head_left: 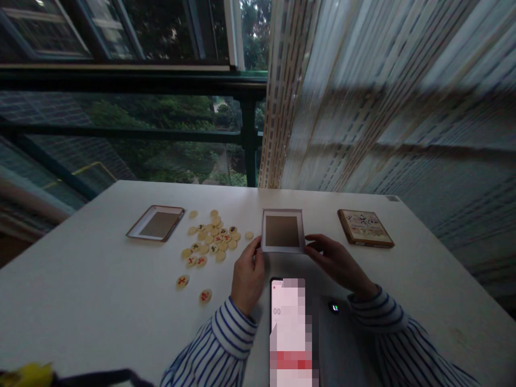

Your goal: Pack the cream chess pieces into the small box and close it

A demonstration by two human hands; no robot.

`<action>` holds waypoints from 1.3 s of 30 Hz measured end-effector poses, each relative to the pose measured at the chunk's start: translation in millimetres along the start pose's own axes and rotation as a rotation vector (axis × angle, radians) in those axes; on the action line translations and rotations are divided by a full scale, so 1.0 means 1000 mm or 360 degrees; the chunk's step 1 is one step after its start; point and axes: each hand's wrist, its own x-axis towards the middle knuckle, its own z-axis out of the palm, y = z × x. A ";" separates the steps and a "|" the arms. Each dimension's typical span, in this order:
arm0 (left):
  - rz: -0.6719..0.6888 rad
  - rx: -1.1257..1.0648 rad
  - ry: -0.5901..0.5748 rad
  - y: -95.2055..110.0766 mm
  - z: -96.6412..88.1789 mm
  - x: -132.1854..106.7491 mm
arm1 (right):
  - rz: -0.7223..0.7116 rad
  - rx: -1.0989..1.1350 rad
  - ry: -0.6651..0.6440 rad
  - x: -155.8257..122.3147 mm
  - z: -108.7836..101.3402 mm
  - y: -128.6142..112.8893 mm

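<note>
A shallow square box [282, 232] with white walls and a brown inside sits in front of me on the table. My left hand [248, 275] grips its lower left corner, thumb along the side. At the lower right corner, the fingers of my right hand [332, 260] pinch the box's edge. Left of the box lies a loose spread of round, cream Chinese chess pieces [213, 239]. Some show red or black characters, while others show a blank face. A single piece [249, 235] lies close to the box, near my left hand.
On the white table [100, 301], a brown-rimmed open tray or lid [157, 223] lies at left and a decorated flat box [365, 228] at right. A lit phone [288, 328] and a dark flat device [341, 344] lie near me. Window and curtain [342, 107] stand behind.
</note>
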 end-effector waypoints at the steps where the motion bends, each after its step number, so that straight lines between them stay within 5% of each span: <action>1: 0.0002 -0.0003 0.0005 0.000 0.000 0.000 | 0.0016 0.0009 -0.0007 -0.001 0.000 0.001; 16: 0.0156 0.0191 -0.0077 -0.004 -0.002 -0.004 | 0.0119 -0.0015 -0.0069 -0.010 0.006 0.009; 25: 0.0503 0.0591 -0.0059 -0.011 0.000 -0.005 | 0.0183 0.0002 -0.0108 -0.012 0.008 0.014; 39: 0.0491 0.0722 -0.0103 -0.015 0.003 -0.005 | 0.0191 -0.0066 -0.0130 -0.012 0.010 0.015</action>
